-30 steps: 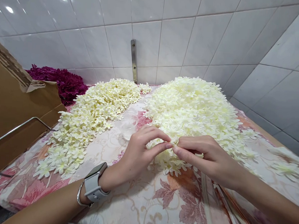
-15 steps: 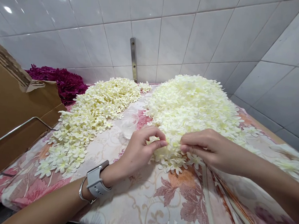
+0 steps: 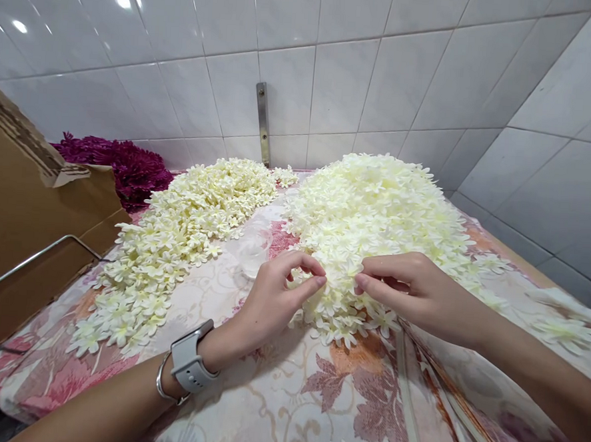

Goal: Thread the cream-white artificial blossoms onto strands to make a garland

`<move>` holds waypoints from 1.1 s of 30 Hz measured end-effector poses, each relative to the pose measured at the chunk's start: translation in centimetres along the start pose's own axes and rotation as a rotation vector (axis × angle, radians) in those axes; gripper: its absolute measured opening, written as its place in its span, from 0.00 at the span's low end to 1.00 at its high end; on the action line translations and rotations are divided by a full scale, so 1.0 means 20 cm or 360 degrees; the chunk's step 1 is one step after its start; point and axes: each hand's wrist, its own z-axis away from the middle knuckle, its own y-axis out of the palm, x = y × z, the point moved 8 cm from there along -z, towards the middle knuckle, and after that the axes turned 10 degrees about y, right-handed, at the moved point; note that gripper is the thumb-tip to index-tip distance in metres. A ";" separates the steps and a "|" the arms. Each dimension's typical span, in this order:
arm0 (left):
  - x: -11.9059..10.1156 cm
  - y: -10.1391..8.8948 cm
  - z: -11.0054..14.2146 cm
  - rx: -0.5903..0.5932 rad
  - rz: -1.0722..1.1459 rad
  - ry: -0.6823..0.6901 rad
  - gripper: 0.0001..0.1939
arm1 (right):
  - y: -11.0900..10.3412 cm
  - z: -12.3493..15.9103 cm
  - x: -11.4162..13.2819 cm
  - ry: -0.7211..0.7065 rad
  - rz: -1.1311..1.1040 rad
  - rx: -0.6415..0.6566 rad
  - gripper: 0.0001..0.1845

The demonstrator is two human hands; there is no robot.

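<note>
My left hand (image 3: 282,293), with a grey watch (image 3: 191,358) and a silver bangle on its wrist, curls thumb and forefinger into a pinch over the near edge of the right-hand pile. What sits in that pinch is too small to make out. Facing it a short gap away, my right hand (image 3: 411,288) is closed, with a pale artificial flower (image 3: 353,270) at its thumb and fingertips. Beneath and behind both hands spreads a large heap of cream-white artificial flowers (image 3: 381,206). A small clear plastic dish (image 3: 250,261) lies left of the heap.
A second long pile of yellowish-white flowers (image 3: 190,221) runs along the left. Dark magenta flowers (image 3: 121,164) lie behind a cardboard box (image 3: 36,212) with a metal wire frame (image 3: 27,261) before it. A floral tablecloth (image 3: 284,407) covers the table against a tiled wall (image 3: 344,77).
My right hand's fingers have shifted and a pale flower now shows at their tips. My left hand keeps nearly the same place and pinch. The view has tilted slightly.
</note>
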 end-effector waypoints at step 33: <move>0.08 -0.01 0.02 -0.0173 0.0439 -0.0279 0.07 | 0.00 0.00 -0.03 0.0023 -0.0040 -0.0155 0.19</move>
